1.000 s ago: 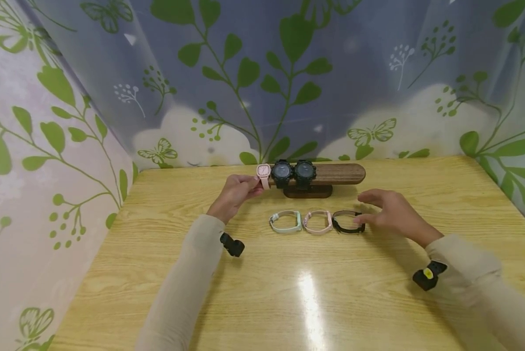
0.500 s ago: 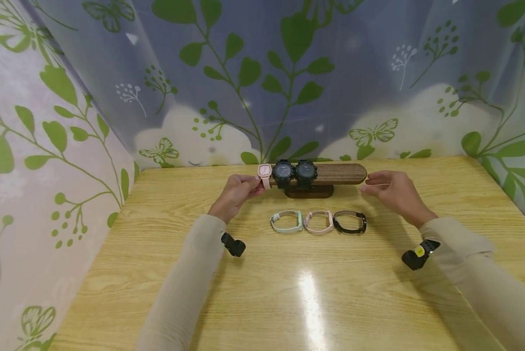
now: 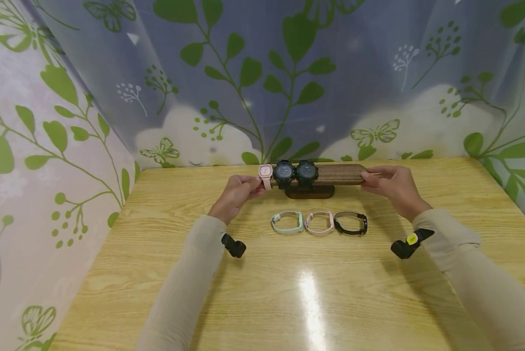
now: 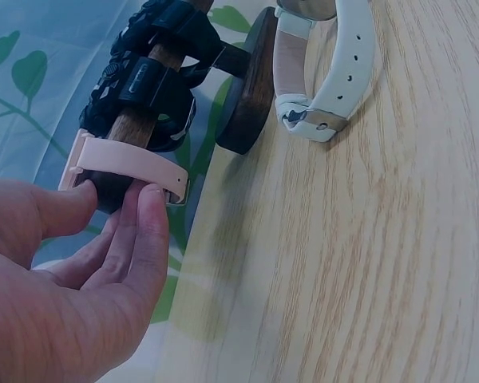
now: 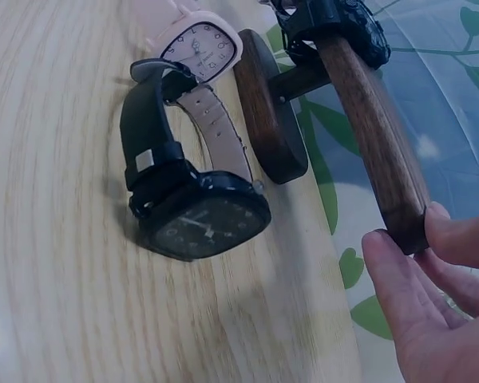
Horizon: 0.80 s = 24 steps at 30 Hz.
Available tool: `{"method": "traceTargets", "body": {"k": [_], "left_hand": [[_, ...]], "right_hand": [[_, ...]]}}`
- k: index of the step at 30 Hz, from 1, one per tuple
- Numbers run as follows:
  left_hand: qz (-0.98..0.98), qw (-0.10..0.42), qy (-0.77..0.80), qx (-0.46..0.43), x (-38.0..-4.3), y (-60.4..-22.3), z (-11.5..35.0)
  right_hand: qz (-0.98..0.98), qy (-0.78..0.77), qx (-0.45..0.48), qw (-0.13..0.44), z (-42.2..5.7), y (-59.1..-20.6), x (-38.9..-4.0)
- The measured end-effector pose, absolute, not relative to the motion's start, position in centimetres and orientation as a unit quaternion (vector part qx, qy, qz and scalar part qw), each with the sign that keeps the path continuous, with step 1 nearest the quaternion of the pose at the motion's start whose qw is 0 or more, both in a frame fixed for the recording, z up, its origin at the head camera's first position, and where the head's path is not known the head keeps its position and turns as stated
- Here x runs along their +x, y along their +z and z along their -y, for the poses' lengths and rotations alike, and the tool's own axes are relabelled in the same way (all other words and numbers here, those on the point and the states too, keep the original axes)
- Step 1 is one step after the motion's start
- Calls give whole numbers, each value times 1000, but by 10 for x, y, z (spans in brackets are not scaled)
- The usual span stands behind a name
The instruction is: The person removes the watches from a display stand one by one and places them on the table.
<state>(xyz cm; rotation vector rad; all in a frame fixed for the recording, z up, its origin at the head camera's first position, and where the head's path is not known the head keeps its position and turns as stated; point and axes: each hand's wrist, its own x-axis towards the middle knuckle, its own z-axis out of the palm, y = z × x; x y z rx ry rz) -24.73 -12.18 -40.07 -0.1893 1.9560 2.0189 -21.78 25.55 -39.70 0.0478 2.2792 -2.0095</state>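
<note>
A dark wooden watch stand (image 3: pixel 341 174) stands at the back of the table, a horizontal bar on a low foot. At its left end sit a pink square-faced watch (image 3: pixel 265 171) and two black watches (image 3: pixel 283 172), strapped round the bar. My left hand (image 3: pixel 239 192) grips the bar's left tip, thumb and fingertips right at the pink strap (image 4: pixel 136 159). With thumb and fingers, my right hand (image 3: pixel 396 187) pinches the bare right tip of the bar (image 5: pixel 383 152).
In front of the stand, a mint watch (image 3: pixel 287 223), a second pink watch (image 3: pixel 319 223) and a black watch (image 3: pixel 351 223) lie in a row on the wooden table (image 3: pixel 262 292). A leaf-patterned curtain (image 3: pixel 227 87) hangs right behind the stand.
My right hand has moved from beside the black watch on the table, back and up to the bar's right end, and now grips it. The left hand has stayed in place.
</note>
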Motion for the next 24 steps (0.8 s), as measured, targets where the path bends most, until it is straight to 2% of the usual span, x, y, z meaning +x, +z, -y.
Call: {"method": "traceTargets", "body": {"k": [16,24], "left_hand": [[-699,135,702,-26,-245,-410,133],[-721,149,673,69,-248,-418,142]], "right_hand": [[-745,-664,40,47,-251,-396,-220],[-744,-665,43,46,-250,-396,-220]]}}
